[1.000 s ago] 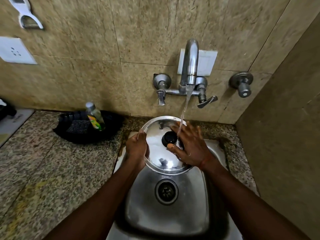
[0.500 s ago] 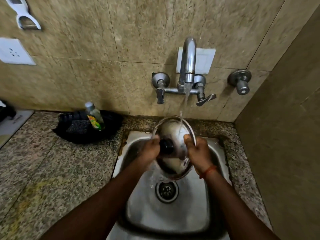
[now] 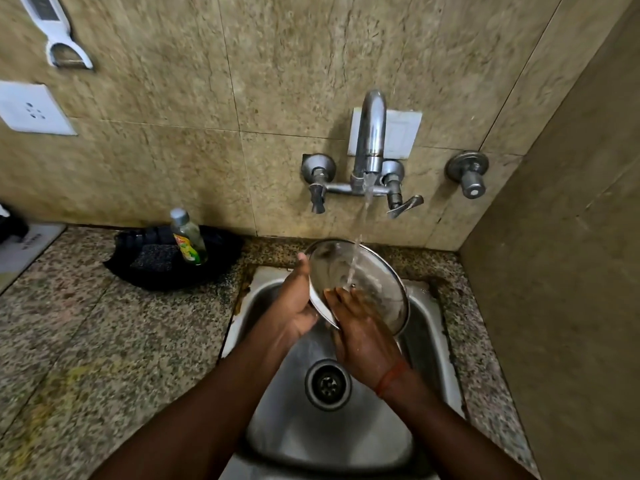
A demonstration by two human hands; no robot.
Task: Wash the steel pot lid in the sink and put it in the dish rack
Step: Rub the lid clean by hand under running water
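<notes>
- Rinsing is the step in hand: water from the tap (image 3: pixel 370 140) falls onto the inner face of the steel pot lid (image 3: pixel 360 275), which is held tilted over the back of the sink (image 3: pixel 332 427).
- Left hand (image 3: pixel 294 306) is clamped on the lid's left rim, thumb up along the edge.
- Right hand (image 3: pixel 363 327) lies flat and open against the wet inner face, fingers spread, apparently rubbing it.
- No dish rack shows in this view; on the tabletop (image 3: pixel 104 341) to the left sit a black tray (image 3: pixel 221 247) and a dish soap bottle (image 3: pixel 188 239).
- Next, by judgement: finish the rinse, let the lid drip, keep a firm grip on the slippery rim and carry it to the rack.
</notes>
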